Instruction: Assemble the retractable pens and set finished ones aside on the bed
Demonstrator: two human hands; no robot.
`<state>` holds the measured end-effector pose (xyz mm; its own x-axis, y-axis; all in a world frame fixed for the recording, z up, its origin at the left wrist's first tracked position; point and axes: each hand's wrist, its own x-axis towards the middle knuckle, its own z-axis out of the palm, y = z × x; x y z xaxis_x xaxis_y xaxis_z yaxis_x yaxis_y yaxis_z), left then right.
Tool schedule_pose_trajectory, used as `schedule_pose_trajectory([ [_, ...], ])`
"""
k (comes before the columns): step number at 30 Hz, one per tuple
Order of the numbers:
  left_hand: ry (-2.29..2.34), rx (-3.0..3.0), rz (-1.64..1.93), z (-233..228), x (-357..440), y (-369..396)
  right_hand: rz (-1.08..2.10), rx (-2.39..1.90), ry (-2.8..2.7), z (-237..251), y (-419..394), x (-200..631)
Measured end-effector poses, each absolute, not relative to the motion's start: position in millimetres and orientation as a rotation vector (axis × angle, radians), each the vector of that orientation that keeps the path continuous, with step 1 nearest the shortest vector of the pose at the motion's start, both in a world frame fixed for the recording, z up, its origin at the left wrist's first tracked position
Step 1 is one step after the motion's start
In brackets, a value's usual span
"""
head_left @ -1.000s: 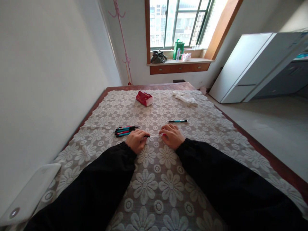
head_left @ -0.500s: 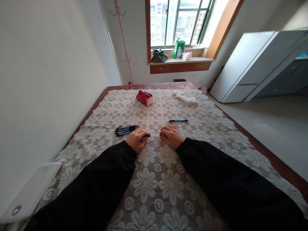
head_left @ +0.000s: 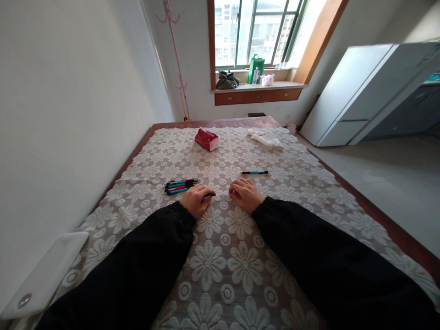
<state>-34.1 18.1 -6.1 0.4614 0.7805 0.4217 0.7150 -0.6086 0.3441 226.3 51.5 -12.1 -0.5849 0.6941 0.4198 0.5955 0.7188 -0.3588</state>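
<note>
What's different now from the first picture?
Only a little: the right hand has curled its fingers in slightly. I see nothing newly taken or let go. The left hand still holds a slim black object, with a thin white strip between the hands. The pile of blue, red and black pens, the blue-and-black pen and the red boxy packet stayed put.

No word, number or brand can be read here. On the front of the white refrigerator (head_left: 371, 87), beyond the right edge of the tabletop (head_left: 213, 123), there are small bluish marks, too blurred to read. The red packet (head_left: 205, 139) near the far edge has some pale marks, also unreadable. On the group of pens (head_left: 180, 186), toward the left edge, any print is too small to tell.
</note>
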Motion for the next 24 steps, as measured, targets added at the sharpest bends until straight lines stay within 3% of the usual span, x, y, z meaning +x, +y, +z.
schedule_pose_trajectory([
  [24,1.356,2.626,0.755,-1.6,-33.9,18.6,0.286,-1.083,-2.430,-7.6,51.3,224.3],
])
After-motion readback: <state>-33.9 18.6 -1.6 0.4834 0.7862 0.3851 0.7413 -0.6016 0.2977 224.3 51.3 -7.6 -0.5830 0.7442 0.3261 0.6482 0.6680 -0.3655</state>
